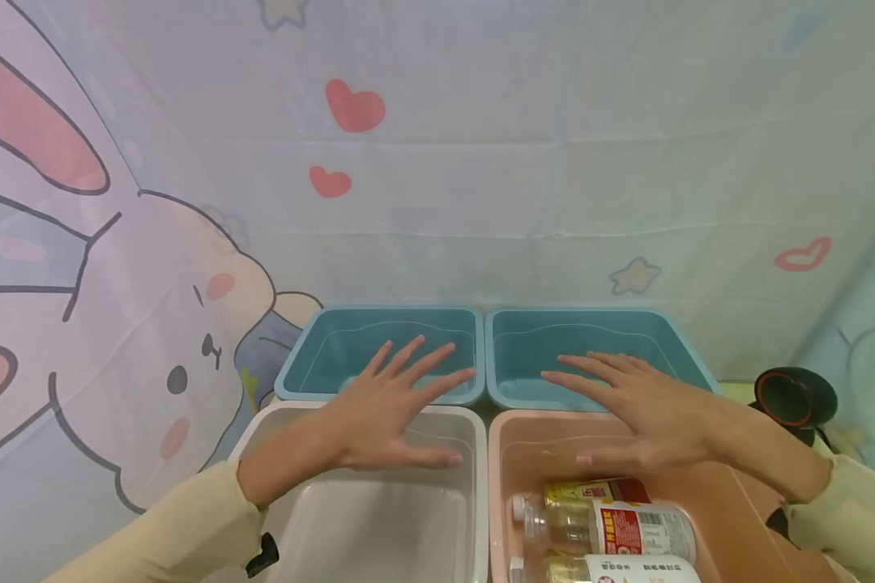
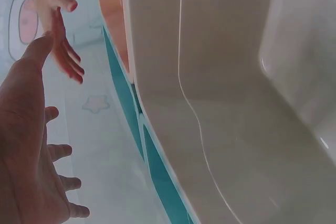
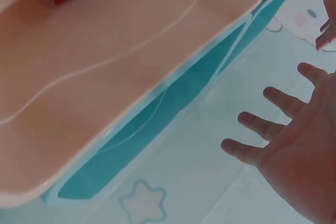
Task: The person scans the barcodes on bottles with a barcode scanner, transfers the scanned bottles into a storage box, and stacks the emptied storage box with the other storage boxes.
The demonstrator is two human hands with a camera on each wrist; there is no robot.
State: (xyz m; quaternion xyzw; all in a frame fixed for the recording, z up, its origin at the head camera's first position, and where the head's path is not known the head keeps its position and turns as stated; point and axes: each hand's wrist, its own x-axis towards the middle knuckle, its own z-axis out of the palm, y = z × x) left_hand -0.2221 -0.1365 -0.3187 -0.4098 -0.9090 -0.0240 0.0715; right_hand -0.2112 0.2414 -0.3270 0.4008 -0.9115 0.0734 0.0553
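My left hand (image 1: pixel 386 413) hovers with spread, straight fingers above the back of a white bin (image 1: pixel 379 518), holding nothing. Over the back of a pink bin (image 1: pixel 714 518) hangs my right hand (image 1: pixel 649 413), its fingers straight and nothing in it. Inside the pink bin lie clear plastic bottles on their sides: one bottle (image 1: pixel 642 528) with a red and white label, another bottle (image 1: pixel 627 569) cut off by the lower edge. Behind them is a yellow and red box (image 1: pixel 598 491), whose red end also appears in the right wrist view.
Two blue bins stand behind, a left blue bin (image 1: pixel 321 356) and a right blue bin (image 1: pixel 510 356), close against a printed cloth backdrop (image 1: pixel 481 186). A black rounded device (image 1: pixel 795 397) sits to the right of the pink bin.
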